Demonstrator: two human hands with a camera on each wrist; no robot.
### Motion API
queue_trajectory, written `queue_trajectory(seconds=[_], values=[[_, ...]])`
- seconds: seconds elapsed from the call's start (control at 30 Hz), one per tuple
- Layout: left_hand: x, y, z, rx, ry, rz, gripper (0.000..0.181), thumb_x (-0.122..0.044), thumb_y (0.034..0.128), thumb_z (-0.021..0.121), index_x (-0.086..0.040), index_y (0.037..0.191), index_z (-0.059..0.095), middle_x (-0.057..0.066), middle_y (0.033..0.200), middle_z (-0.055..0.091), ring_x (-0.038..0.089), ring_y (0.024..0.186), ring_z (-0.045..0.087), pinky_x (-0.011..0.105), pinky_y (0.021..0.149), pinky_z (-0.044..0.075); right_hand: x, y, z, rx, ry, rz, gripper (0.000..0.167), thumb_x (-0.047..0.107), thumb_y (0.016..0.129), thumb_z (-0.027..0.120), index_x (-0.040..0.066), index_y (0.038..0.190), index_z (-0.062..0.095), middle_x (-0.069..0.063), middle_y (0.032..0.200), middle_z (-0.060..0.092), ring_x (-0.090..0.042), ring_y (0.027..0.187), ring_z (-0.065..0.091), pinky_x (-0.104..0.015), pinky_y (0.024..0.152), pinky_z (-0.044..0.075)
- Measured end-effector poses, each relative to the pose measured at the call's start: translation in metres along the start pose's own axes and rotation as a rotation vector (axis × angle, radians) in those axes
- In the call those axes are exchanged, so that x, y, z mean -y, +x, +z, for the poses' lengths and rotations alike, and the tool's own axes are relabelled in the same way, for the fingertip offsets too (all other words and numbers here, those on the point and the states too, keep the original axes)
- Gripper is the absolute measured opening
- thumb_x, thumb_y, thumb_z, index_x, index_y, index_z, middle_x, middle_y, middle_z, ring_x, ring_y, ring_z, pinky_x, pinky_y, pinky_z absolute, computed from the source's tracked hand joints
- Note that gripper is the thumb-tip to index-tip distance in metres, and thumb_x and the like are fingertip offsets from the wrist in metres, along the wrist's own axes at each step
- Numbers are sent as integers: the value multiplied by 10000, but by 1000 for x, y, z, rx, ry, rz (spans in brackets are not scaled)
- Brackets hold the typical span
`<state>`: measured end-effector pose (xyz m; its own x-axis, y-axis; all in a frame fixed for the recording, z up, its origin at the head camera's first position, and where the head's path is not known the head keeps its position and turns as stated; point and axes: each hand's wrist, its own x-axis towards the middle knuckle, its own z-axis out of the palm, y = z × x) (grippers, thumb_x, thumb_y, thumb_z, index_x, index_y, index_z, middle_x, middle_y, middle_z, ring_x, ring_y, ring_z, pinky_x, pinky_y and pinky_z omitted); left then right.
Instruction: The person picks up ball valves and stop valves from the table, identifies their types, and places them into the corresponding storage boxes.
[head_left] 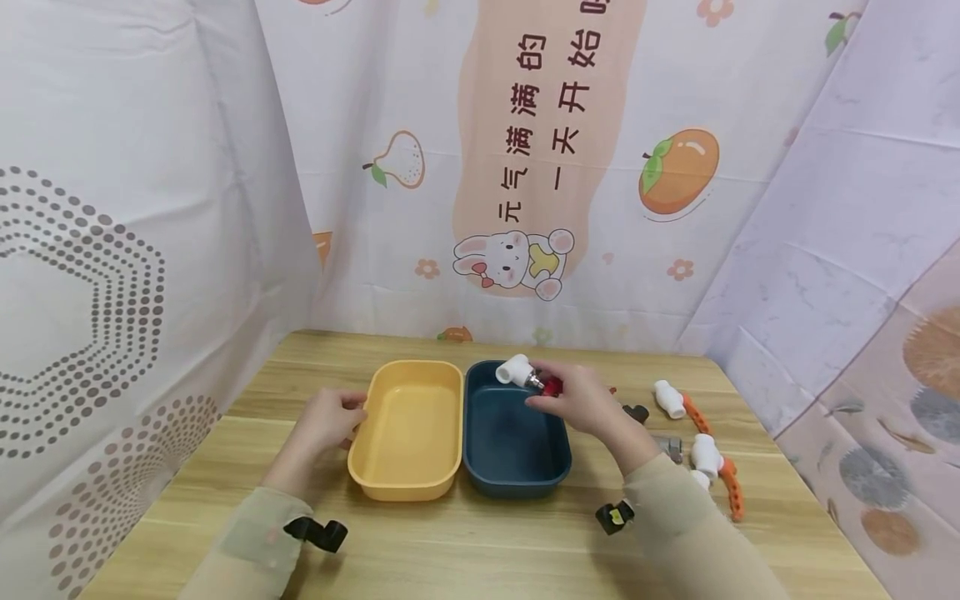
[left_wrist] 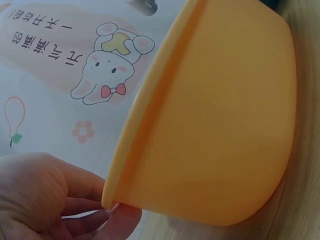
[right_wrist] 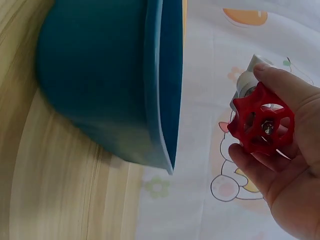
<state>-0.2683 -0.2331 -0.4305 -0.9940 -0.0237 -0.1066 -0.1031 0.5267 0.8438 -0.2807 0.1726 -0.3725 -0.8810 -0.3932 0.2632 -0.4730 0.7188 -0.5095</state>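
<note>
The right hand (head_left: 577,398) gripped a red wheel (right_wrist: 268,127) on a white pipe piece (head_left: 513,369), up above the blue box (head_left: 517,442). The left hand (head_left: 326,421) pinched the rim of the yellow box (head_left: 408,429), just left of the blue box. White parts (head_left: 705,454) with orange handles (head_left: 731,492) lay right of the blue box. The step looked like bringing the pipe piece to the blue box; the next move seemed to call for lowering it and letting go gently.
</note>
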Motion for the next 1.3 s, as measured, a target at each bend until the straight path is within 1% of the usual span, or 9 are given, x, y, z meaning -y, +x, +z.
queue_trajectory(seconds=[0.17, 0.33, 0.53, 0.67, 0.8, 0.9, 1.0, 1.17, 1.3], values=[[0, 1, 0, -4, 9, 1, 401, -23, 964, 624, 80, 1350, 600, 239, 1206, 651, 241, 848, 686, 367, 598, 623, 7, 7, 7, 18, 1, -4, 622, 320, 851, 848, 132, 1404, 634, -40, 1097, 723, -176, 879, 623, -317, 742, 582], [-1, 1, 0, 0, 17, 6, 400, -26, 966, 622, 81, 1351, 597, 240, 1208, 649, 239, 845, 689, 365, 598, 624, 13, 15, 17, 31, 4, -15, 622, 318, 851, 848, 147, 1409, 633, -38, 1104, 721, -178, 860, 612, -302, 728, 575], [-2, 1, -1, 6, 15, 7, 405, -24, 971, 612, 83, 1361, 587, 238, 1215, 643, 229, 828, 689, 370, 603, 625, 23, 26, 29, 59, -14, -32, 628, 329, 852, 847, 161, 1416, 627, 11, 1035, 706, -151, 823, 591, -282, 710, 553], [-1, 1, -1, 7, 14, 5, 408, -22, 973, 613, 86, 1365, 581, 243, 1223, 639, 246, 839, 695, 373, 601, 625, 33, 34, 38, 95, -18, -59, 621, 335, 863, 836, 128, 1409, 626, 35, 970, 680, -144, 780, 568, -277, 661, 520], [-1, 1, -1, 8, 6, 5, 409, -15, 969, 613, 91, 1363, 580, 250, 1227, 633, 267, 864, 698, 378, 601, 626, 42, 40, 48, 116, -16, -76, 625, 331, 862, 837, 125, 1411, 621, 65, 917, 652, -128, 751, 550, -259, 639, 496], [-1, 1, -1, 7, 6, 11, 409, -14, 967, 615, 94, 1360, 582, 252, 1224, 632, 254, 854, 696, 377, 600, 626, 48, 44, 57, 128, -15, -82, 610, 310, 865, 838, 133, 1408, 626, 64, 832, 620, -128, 708, 541, -250, 598, 469], [-1, 1, -1, 5, 8, 14, 407, -15, 966, 618, 90, 1358, 586, 248, 1219, 635, 236, 839, 690, 375, 600, 626, 54, 48, 67, 154, -9, -70, 594, 299, 866, 839, 140, 1400, 635, 49, 775, 585, -129, 679, 532, -244, 556, 449], [-1, 1, -1, 8, 11, 5, 409, -17, 970, 618, 87, 1363, 582, 249, 1225, 634, 238, 834, 688, 373, 601, 626, 68, 52, 79, 187, -6, -65, 580, 307, 858, 846, 140, 1379, 651, 50, 782, 591, -123, 708, 544, -232, 587, 471], [-2, 0, -1, 11, 10, 0, 414, -19, 971, 615, 90, 1369, 574, 253, 1233, 630, 247, 843, 690, 373, 604, 625, 77, 55, 84, 194, -15, -77, 587, 314, 858, 844, 140, 1383, 649, 62, 769, 594, -114, 704, 543, -228, 603, 476]])
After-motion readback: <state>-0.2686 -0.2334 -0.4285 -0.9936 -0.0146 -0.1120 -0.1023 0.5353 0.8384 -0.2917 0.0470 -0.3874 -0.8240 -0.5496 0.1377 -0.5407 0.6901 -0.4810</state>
